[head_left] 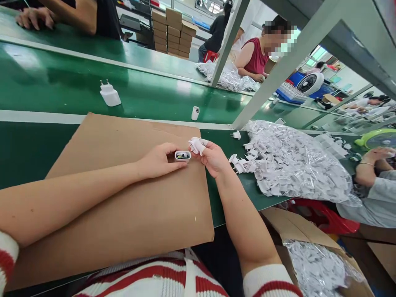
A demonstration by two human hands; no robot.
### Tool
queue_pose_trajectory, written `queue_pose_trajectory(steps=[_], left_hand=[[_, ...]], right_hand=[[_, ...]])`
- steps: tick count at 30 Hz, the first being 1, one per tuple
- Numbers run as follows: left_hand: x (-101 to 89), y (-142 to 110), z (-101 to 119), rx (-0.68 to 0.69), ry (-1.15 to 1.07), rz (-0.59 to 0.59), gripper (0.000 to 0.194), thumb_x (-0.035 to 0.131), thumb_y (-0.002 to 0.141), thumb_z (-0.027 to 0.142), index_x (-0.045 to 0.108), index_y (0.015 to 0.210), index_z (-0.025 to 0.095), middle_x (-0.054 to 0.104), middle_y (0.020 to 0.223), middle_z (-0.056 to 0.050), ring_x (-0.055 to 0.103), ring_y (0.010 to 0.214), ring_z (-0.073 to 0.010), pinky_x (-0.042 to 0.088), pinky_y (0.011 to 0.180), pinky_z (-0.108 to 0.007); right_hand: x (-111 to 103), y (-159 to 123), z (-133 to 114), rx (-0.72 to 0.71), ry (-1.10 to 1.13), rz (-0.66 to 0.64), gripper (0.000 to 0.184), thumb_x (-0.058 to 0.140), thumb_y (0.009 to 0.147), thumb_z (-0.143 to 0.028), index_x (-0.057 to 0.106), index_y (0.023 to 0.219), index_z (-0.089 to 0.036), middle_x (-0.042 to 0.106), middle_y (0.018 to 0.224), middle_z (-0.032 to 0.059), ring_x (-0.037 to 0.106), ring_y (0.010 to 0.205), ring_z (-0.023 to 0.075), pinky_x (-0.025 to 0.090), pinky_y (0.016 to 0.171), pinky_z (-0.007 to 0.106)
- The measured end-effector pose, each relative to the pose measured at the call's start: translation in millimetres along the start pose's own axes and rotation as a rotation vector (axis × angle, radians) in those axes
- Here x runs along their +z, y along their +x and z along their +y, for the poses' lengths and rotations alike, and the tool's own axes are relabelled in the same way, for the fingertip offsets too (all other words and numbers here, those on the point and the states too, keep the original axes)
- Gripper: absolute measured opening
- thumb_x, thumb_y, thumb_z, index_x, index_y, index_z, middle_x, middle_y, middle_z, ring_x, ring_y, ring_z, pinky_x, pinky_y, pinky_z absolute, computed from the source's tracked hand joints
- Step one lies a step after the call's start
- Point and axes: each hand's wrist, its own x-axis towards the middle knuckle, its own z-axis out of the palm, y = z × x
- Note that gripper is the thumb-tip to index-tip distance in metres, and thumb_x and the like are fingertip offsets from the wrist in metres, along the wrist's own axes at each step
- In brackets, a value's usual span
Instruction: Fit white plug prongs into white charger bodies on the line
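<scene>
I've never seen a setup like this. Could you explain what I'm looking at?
No machine is doing this work: these are a person's bare hands, seen through a camera on their head, looking forward and down. The left hand holds a white casing, its open end showing parts inside. The right hand holds small white plastic; I can't tell how many pieces. A cardboard sheet lies on the green bench. To its right are loose pronged pieces and a clear bag of white parts. Beyond the sheet sits a white plug.
</scene>
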Motion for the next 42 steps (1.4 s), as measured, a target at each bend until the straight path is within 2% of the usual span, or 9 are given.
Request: queue_pose_trajectory(steps=[4,10,13,19,25,33,37,40,42], left_hand=[[-2.2,1,1,-0.011,0.012,-0.005,0.04,0.073,0.081,0.055,0.072,0.105,0.022,0.07,0.101,-0.003,0.064,0.092,-0.0224,0.051,0.077,-0.031],[-2.9,1,3,0.0,-0.025,-0.025,0.039,0.068,0.081,0.058,0.069,0.09,0.02,0.068,0.093,-0.004,0.063,0.09,-0.024,0.05,0.076,-0.033],[-2.3,1,4,0.003,-0.034,-0.015,0.038,0.068,0.08,0.057,0.069,0.088,0.02,0.067,0.091,-0.003,0.063,0.088,-0.0234,0.05,0.076,-0.032],[-1.6,2,4,-0.022,-0.046,-0.015,0.037,0.071,0.077,0.056,0.069,0.084,0.02,0.064,0.085,-0.002,0.062,0.082,-0.0221,0.047,0.071,-0.032],[-0.6,3,2,-0.055,-0.063,-0.01,0.038,0.075,0.075,0.056,0.071,0.082,0.019,0.067,0.084,-0.001,0.063,0.082,-0.0211,0.048,0.071,-0.03],[-7.1,5,11,-0.12,-0.105,-0.049,0.045,0.08,0.069,0.058,0.075,0.093,0.02,0.072,0.089,0.0,0.065,0.083,-0.0218,0.051,0.073,-0.03],[-10.7,5,15,-0.138,-0.11,-0.138,0.047,0.082,0.069,0.056,0.075,0.097,0.019,0.073,0.091,-0.002,0.066,0.088,-0.0232,0.051,0.078,-0.03],[-6.7,3,14,-0.085,-0.065,-0.078,0.044,0.078,0.074,0.056,0.073,0.095,0.018,0.071,0.092,-0.002,0.064,0.087,-0.0221,0.049,0.075,-0.029],[-2.7,2,11,-0.037,-0.032,-0.035,0.043,0.075,0.077,0.058,0.072,0.093,0.018,0.07,0.093,-0.003,0.063,0.087,-0.0217,0.048,0.073,-0.029]], right_hand=[[9,-8,5,-0.216,-0.288,0.075,0.042,0.087,0.067,-0.04,0.075,0.102,-0.02,0.077,0.098,0.004,0.07,0.088,0.0176,0.057,0.086,0.033],[16,-25,5,-0.584,-0.855,-0.083,0.022,0.063,0.09,-0.028,0.073,0.11,-0.028,0.074,0.111,0.0025,0.068,0.103,0.0197,0.053,0.097,0.037],[15,-26,4,-0.671,-1.062,-0.119,0.025,0.058,0.09,-0.02,0.072,0.109,-0.028,0.074,0.109,0.003,0.066,0.106,0.0218,0.05,0.102,0.041],[18,-25,-2,-0.747,-1.285,-0.097,0.028,0.051,0.081,-0.009,0.07,0.095,-0.026,0.067,0.086,0.0009,0.063,0.092,0.021,0.028,0.123,0.05],[15,-19,-3,-0.697,-1.292,-0.114,0.031,0.054,0.074,-0.007,0.07,0.09,-0.028,0.067,0.084,-0.0021,0.065,0.096,0.0203,0.018,0.127,0.049],[6,-9,5,-0.602,-1.077,-0.089,0.026,0.062,0.074,-0.012,0.073,0.092,-0.028,0.074,0.096,-0.004,0.066,0.104,0.019,0.02,0.124,0.048],[7,-7,6,-0.578,-0.976,-0.131,0.02,0.068,0.075,-0.016,0.076,0.09,-0.027,0.075,0.095,-0.0023,0.066,0.101,0.0207,0.031,0.118,0.045],[8,-11,13,-0.598,-0.865,-0.07,0.021,0.068,0.078,-0.018,0.078,0.094,-0.028,0.076,0.098,-0.0008,0.067,0.097,0.0206,0.045,0.106,0.04],[8,-14,18,-0.63,-0.847,-0.011,0.022,0.068,0.079,-0.018,0.079,0.095,-0.029,0.077,0.098,-0.0004,0.067,0.098,0.0211,0.049,0.101,0.038]])
